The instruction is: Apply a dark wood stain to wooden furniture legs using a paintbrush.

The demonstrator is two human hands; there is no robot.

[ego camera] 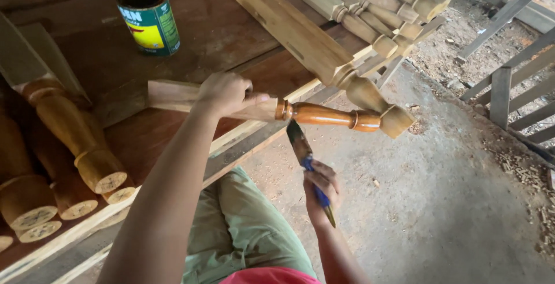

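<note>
I take the turned wooden leg [277, 108] as my landmark; it lies level across the front edge of the workbench [231, 35], its square end back over the boards and its turned end jutting out past the edge, over the dusty floor [439, 203]. That overhang makes sense to me: the rounded part hangs free on every side, so a brush can get under it. My left hand [228, 92] clenches around the leg's bare square section, well back from the turned part, which already looks glossy orange-brown, so I judge the grip is kept off the wet finish. My right hand [321, 187] sits below the leg, fingers wrapped around the blue handle of a paintbrush [304, 157], whose bristles point up and touch the underside just beside the first ring. Behind the leg, far back on the bench, stands an open tin of finish [149, 18]. To the leg's left lie darker finished legs [63, 162]; above it to the right, pale unfinished ones [376, 6] are stacked apart.
</note>
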